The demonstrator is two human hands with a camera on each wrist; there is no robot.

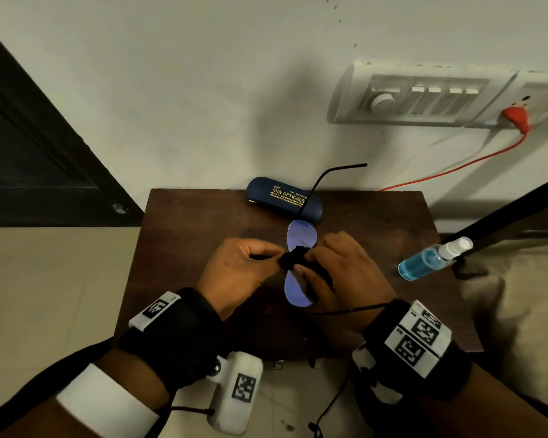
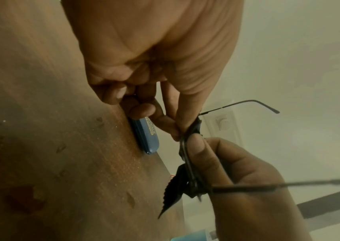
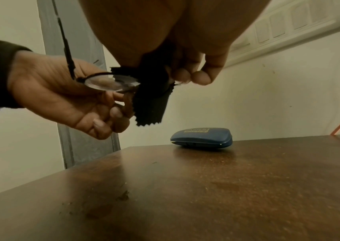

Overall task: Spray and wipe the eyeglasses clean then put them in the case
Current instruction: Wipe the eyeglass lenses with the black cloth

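Both hands hold the eyeglasses [image 1: 301, 240] above the middle of the brown table [image 1: 203, 216]. My left hand [image 1: 250, 263] pinches the frame at the bridge between thumb and fingers. My right hand [image 1: 339, 270] grips a black cleaning cloth [image 1: 293, 259] folded over the glasses near the bridge, its thumb pressing on the near lens. The cloth [image 3: 150, 97] hangs down with a zigzag edge beside the lens [image 3: 107, 83]. The temples stick out open. A closed dark blue case [image 1: 283, 199] lies at the table's far edge. The case [image 3: 202, 137] lies flat.
A spray bottle [image 1: 431, 259] of blue liquid lies on its side at the table's right edge. A switch panel [image 1: 424, 99] with a red plug [image 1: 516, 116] and cable is on the wall behind. A dark door stands at the left.
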